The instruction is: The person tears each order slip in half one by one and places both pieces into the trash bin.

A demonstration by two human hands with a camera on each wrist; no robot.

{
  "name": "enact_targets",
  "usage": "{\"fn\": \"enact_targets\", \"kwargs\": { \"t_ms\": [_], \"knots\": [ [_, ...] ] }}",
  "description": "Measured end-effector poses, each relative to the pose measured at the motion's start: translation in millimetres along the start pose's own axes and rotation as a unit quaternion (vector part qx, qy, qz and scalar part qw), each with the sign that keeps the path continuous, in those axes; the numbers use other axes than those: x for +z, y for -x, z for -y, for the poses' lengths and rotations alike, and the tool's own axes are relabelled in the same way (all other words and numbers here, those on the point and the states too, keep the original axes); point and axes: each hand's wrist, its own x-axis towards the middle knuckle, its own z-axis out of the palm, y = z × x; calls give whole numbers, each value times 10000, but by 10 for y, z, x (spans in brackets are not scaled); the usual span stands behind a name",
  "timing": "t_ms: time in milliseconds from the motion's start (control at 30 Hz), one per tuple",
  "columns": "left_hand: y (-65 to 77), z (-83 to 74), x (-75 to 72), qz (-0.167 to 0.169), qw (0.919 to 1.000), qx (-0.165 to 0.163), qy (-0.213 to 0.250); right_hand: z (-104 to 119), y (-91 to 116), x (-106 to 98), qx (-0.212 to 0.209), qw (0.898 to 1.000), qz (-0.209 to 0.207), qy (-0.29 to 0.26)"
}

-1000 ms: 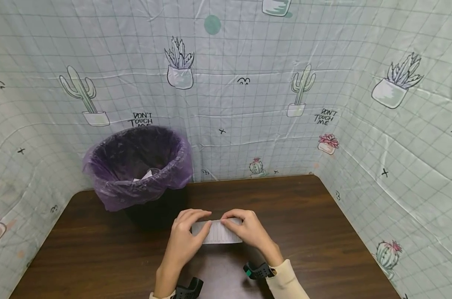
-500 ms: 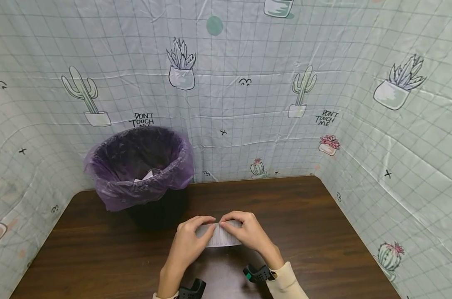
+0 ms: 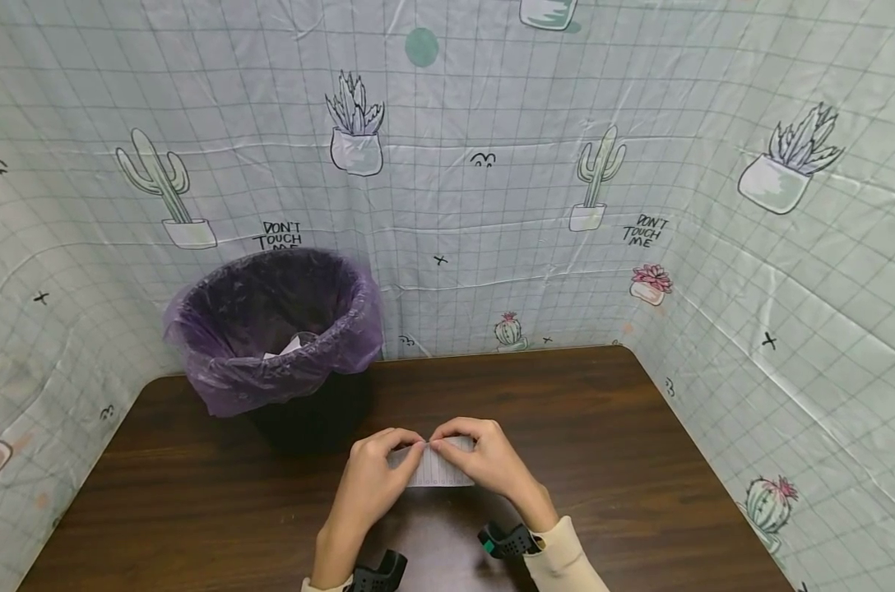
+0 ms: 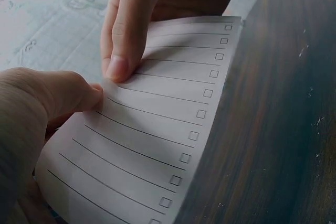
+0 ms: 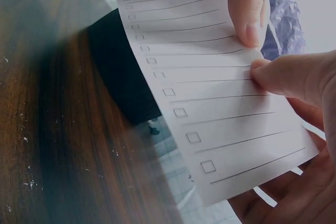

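A white sheet of checklist paper (image 3: 440, 470), printed with lines and small checkboxes, is held up over the table between both hands. My left hand (image 3: 377, 473) pinches its far edge just left of the middle, thumb on the printed face. Right beside it, my right hand (image 3: 488, 460) pinches the same edge, the two thumbs close together. In the left wrist view the paper (image 4: 152, 98) curves gently, with its column of boxes along the edge away from the fingers. The right wrist view shows the paper (image 5: 199, 108) whole, fingers hidden behind it.
A dark bin (image 3: 314, 411) lined with a purple plastic bag (image 3: 270, 386) stands at the back left of the brown wooden table (image 3: 566, 411). White scraps (image 3: 292, 345) lie inside it. A cactus-print cloth (image 3: 477, 205) hangs around the back and sides.
The hands have drawn closer together along the paper's edge, the left moving right and the right slightly left, so the fingertips now nearly meet. The bin has not moved.
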Motion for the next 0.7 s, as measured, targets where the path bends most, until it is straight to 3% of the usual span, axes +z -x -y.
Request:
{"fn": "enact_targets", "kwargs": {
  "t_ms": [700],
  "knots": [
    [16, 9, -3, 130, 9999, -60, 52, -15, 15, 43, -182, 9998, 44, -111]
  ]
}}
